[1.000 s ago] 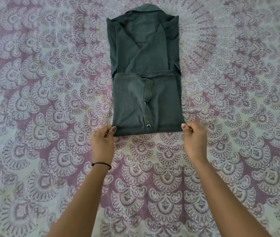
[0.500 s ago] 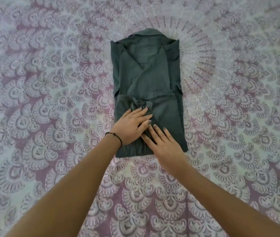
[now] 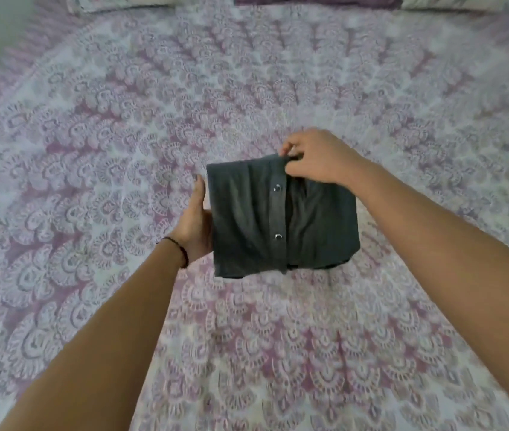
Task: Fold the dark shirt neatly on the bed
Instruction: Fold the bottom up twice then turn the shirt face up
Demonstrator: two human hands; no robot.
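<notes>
Bed [image 3: 122, 126] under purple-and-white patterned spread [image 3: 278, 337], pillows [image 3: 129, 0] along far edge.

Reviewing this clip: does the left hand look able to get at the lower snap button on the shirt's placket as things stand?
Probably yes. The left hand cups the folded shirt at its left edge, and the lower snap button lies uncovered on top; the right hand pinches the far edge, clear of it.

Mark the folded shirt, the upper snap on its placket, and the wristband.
folded shirt [image 3: 240, 219], head view, on the left front panel.
upper snap [image 3: 277, 188], head view, centre of the snap on the placket.
wristband [image 3: 180, 248], head view, on the dark band at the left wrist.
</notes>
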